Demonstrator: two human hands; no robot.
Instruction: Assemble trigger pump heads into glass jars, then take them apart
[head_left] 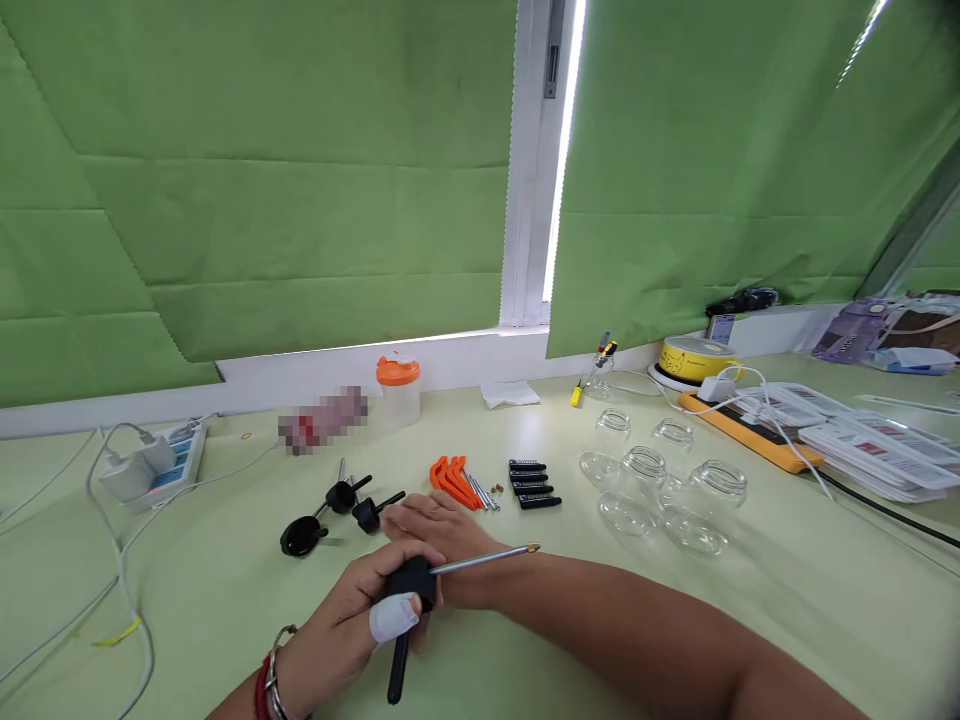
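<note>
My left hand (352, 610), with white tape round its thumb, is closed around a black cap with a metal rod (420, 585). The rod points right and ends in a brass-coloured tip; a black stick part juts out below. My right hand (442, 525) crosses over beyond it, its fingers stretched out to the left. They lie close beside similar black caps (367, 515); whether they touch one is not clear. A round black piece (302, 537) lies farther left. Orange parts (455, 482), thin metal rods (480, 492) and small brass bits (496, 489) lie beyond my right hand.
Black parts with springs (534, 484) lie in a column at centre. Glass jars (643, 490) stand to the right, near an orange power strip (750, 430) and stacked printed sheets (877, 450). A shaker cup (398, 390) stands behind; white cables (124, 570) run along the left.
</note>
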